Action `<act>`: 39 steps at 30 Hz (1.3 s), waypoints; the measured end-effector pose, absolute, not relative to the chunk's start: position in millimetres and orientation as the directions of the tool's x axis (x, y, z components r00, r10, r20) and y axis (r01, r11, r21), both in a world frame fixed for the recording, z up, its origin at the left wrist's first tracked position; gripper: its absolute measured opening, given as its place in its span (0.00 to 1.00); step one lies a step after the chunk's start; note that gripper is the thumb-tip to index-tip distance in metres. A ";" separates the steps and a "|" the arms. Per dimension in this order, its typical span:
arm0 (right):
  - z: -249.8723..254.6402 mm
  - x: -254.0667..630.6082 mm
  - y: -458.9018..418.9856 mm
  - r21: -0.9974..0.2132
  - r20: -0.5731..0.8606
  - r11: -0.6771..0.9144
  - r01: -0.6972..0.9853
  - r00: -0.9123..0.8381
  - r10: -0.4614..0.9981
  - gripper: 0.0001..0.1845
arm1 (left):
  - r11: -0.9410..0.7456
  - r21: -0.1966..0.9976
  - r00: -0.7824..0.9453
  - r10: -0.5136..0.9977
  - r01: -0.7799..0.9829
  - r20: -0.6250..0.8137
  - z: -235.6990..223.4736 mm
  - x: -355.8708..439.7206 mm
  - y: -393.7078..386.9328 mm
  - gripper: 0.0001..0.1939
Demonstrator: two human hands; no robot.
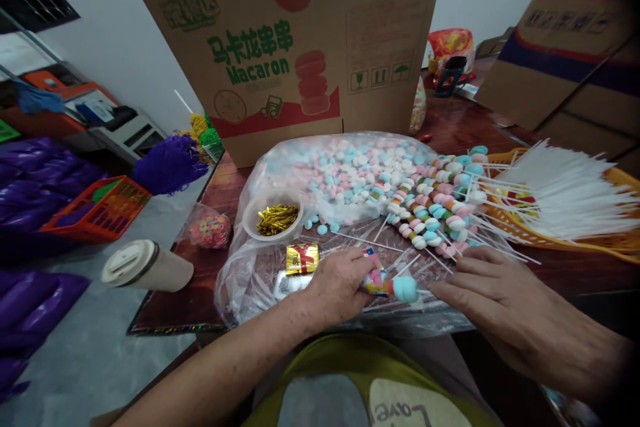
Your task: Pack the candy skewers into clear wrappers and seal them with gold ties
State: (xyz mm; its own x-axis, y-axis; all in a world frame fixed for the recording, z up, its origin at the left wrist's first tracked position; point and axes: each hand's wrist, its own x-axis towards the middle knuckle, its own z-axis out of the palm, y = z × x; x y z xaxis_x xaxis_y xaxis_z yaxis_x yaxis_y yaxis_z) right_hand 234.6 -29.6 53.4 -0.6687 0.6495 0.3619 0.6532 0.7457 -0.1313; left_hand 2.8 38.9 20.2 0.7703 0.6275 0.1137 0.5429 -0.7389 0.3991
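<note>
The left hand's (pixel 340 285) fingers gripped a colourful wrapper (pixel 373 272) beside the blue-ended marshmallow skewer (pixel 405 289), near the front edge of the bench (pixel 163 308). The right hand (pixel 505 307) was by the skewer's other end, its grip impossible to tell.

You have two bare hands, left (pixel 343 285) and right (pixel 500 303), with one blue-ended candy skewer (pixel 405 289) between them. Beyond your left hand: one round white bowl (pixel 249 221) and one gold-and-red foil packet (pixel 302 259); to its left, one beige lidded cup (pixel 165 267) and one clear bag of pink candies (pixel 210 230). Beyond your right hand: one yellow-orange plastic basket (pixel 560 242), plus overlapping pastel candy skewers (pixel 443 207) and thin white sticks (pixel 565 193), both too many to count.
</note>
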 end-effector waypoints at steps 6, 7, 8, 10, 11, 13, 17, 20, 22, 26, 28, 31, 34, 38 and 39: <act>55.4 218.8 -16.4 -0.107 0.312 0.758 0.643 -0.703 0.640 0.17 | -0.582 0.591 0.797 0.575 0.558 -0.185 28.2 15.2 35.9 0.14; 53.8 218.3 -12.9 -0.117 0.284 0.752 0.649 -0.703 0.652 0.15 | -0.537 0.656 0.809 0.551 0.530 -0.204 27.5 16.6 36.0 0.15; 52.1 218.7 -9.3 -0.126 0.259 0.747 0.653 -0.705 0.660 0.14 | -0.476 0.723 0.818 0.533 0.500 -0.216 26.5 17.1 36.6 0.16; 49.3 221.7 -3.2 -0.127 0.226 0.744 0.656 -0.711 0.666 0.13 | -0.339 0.820 0.818 0.519 0.462 -0.246 24.8 15.1 39.7 0.20; 48.7 223.8 -1.3 -0.123 0.226 0.746 0.654 -0.714 0.663 0.14 | -0.288 0.837 0.810 0.521 0.464 -0.270 24.3 12.8 41.8 0.22; 49.0 227.6 0.0 -0.116 0.237 0.757 0.643 -0.722 0.650 0.15 | -0.260 0.827 0.794 0.520 0.499 -0.315 24.1 7.1 45.8 0.24; 51.9 231.2 -4.7 -0.162 0.223 0.755 0.636 -0.721 0.655 0.16 | -0.385 0.753 0.784 0.558 0.534 -0.271 21.1 -0.1 46.0 0.16; 52.3 234.0 -9.2 -0.216 0.268 0.737 0.641 -0.687 0.676 0.19 | -0.565 0.552 0.678 0.735 0.613 0.001 12.0 -0.1 39.3 0.10; 52.1 235.6 -10.9 -0.230 0.300 0.721 0.654 -0.657 0.692 0.20 | -0.627 0.389 0.613 0.770 0.675 0.178 5.3 0.9 34.4 0.09; 53.6 229.3 -9.5 -0.127 0.346 0.721 0.681 -0.651 0.676 0.17 | -0.580 0.414 0.589 0.799 0.702 0.122 4.2 4.9 28.2 0.15; 55.7 221.7 -6.8 -0.011 0.365 0.728 0.686 -0.675 0.641 0.14 | -0.511 0.507 0.594 0.805 0.695 -0.003 10.2 7.8 27.4 0.17; 57.9 212.4 -3.0 0.091 0.333 0.744 0.661 -0.725 0.603 0.10 | -0.454 0.634 0.661 0.740 0.626 -0.123 20.7 10.1 28.6 0.19; 56.2 211.9 -2.9 0.007 0.271 0.776 0.631 -0.748 0.606 0.11 | -0.422 0.706 0.710 0.685 0.569 -0.164 29.2 7.1 32.8 0.23; 54.0 217.0 -7.5 -0.063 0.243 0.772 0.633 -0.740 0.627 0.13 | -0.379 0.750 0.765 0.591 0.542 -0.255 39.4 -3.7 41.1 0.25; 54.8 217.4 -8.3 -0.047 0.253 0.772 0.633 -0.741 0.623 0.12 | -0.360 0.762 0.782 0.551 0.538 -0.292 41.6 -6.2 42.8 0.24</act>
State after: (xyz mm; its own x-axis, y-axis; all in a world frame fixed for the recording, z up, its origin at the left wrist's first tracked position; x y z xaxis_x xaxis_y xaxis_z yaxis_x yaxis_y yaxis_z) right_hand 217.4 -8.3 54.8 -0.7406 0.6227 0.2527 0.6333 0.7724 -0.0473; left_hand -6.2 42.8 41.6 0.7818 0.5507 -0.2923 0.5383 -0.3598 0.7621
